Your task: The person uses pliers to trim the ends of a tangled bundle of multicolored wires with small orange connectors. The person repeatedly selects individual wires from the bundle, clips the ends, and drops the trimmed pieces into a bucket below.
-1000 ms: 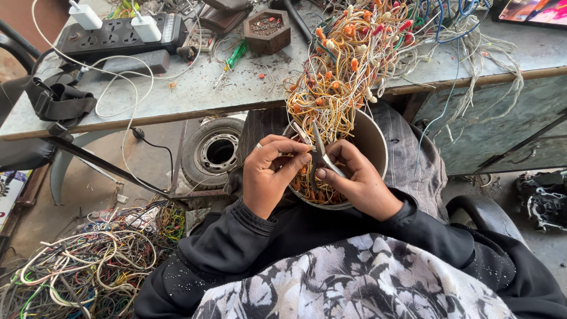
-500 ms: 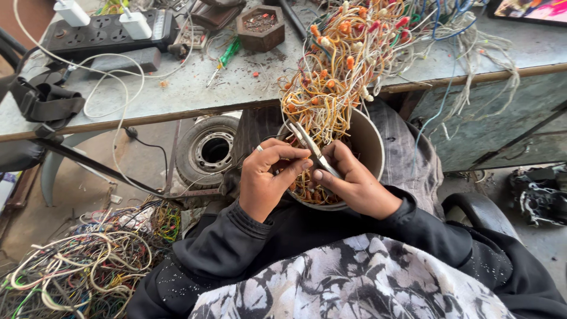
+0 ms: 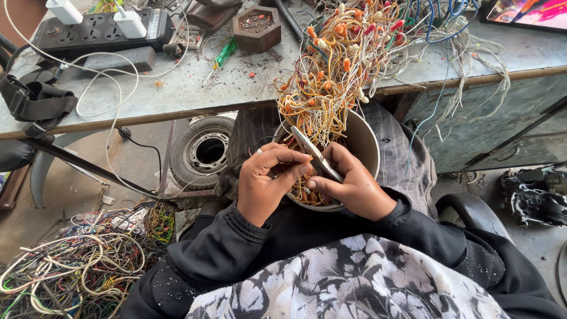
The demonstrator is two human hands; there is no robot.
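A round metal bowl (image 3: 361,137) rests on my lap, with cut wire bits inside. A thick bundle of thin yellow, white and orange wires (image 3: 331,65) hangs from the workbench edge down into it. My right hand (image 3: 353,184) grips a pair of metal cutters (image 3: 316,155), blades pointing up into the strands. My left hand (image 3: 267,180), a ring on one finger, pinches a few wire ends right beside the cutter's blades. Both hands meet over the bowl's near rim.
The grey workbench (image 3: 195,88) carries a black power strip (image 3: 100,29) with white plugs, a green screwdriver (image 3: 223,54) and a small hexagonal wooden tray (image 3: 256,26). A small tyre (image 3: 205,150) lies under the bench. A tangle of scrap wires (image 3: 77,272) covers the floor at left.
The view has tilted slightly. The cutters have shifted a little up into the strands, and my left fingers have closed in nearer the blades.
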